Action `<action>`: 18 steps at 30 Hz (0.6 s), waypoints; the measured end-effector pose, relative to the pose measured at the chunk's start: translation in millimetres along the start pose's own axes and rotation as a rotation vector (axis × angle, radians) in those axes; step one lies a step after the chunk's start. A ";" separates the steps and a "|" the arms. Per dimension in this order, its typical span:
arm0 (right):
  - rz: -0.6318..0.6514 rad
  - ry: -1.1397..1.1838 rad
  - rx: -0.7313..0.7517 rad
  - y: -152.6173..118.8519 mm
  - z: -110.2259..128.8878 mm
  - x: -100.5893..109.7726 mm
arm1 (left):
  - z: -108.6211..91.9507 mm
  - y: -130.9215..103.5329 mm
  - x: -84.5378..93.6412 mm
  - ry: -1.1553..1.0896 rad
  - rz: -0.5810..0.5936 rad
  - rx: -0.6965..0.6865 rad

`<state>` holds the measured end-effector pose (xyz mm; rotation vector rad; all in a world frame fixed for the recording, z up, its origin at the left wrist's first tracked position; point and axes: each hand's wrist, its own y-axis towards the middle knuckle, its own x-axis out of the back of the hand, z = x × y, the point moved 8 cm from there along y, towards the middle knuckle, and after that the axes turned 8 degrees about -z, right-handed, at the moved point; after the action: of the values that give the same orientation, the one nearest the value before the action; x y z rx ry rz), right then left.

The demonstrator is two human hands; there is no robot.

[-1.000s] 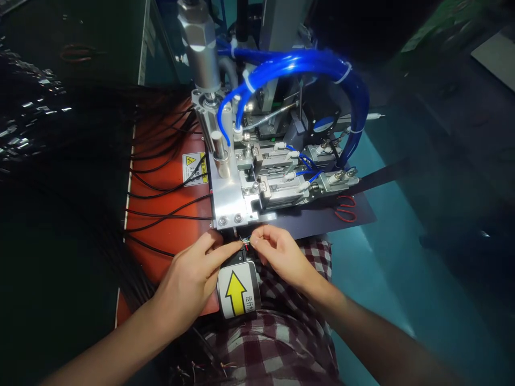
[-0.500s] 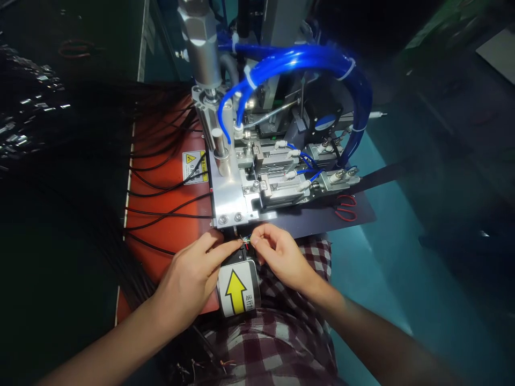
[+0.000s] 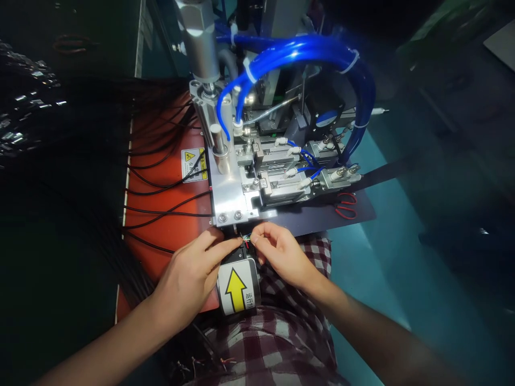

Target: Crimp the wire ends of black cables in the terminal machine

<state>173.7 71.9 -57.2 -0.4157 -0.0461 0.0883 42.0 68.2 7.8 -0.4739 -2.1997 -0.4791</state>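
At the front edge of the machine, several thin coloured wires [image 3: 246, 239] fan out between my fingertips. My left hand [image 3: 193, 268] is bent in from the left, one fingertip pressed on the wires; its other fingers are partly hidden. From the right, my right hand [image 3: 279, 254] pinches the wire ends between thumb and forefinger. Just above both hands is the silver metal block [image 3: 231, 198] with two bolts. Below the fingertips sits a rounded housing with a white label and yellow arrow [image 3: 236, 289].
Black cables [image 3: 169, 214] cross the orange surface [image 3: 151, 201] on the left. Blue air tubes [image 3: 298, 51] arch above the small cylinders [image 3: 281, 187]. Red-handled scissors [image 3: 346, 206] lie on the dark plate at right. My lap in checked cloth [image 3: 273, 343] is below.
The whole view shifts very slightly. Both hands keep their places at the wires, with hardly any finger movement to be seen.
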 end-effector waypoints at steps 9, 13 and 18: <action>-0.048 -0.095 0.093 -2.2 2.3 1.4 | -0.8 -1.1 0.2 0.001 -0.009 -0.015; -0.060 -0.147 0.126 -4.1 7.0 1.3 | -3.4 1.7 1.8 -0.001 -0.028 -0.030; -0.087 -0.261 0.155 -4.5 14.1 3.7 | -7.1 1.4 1.1 0.077 -0.035 -0.070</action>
<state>176.8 73.9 -42.4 -0.2446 -0.3124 0.0594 46.6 66.2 13.1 -0.4473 -2.1255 -0.5858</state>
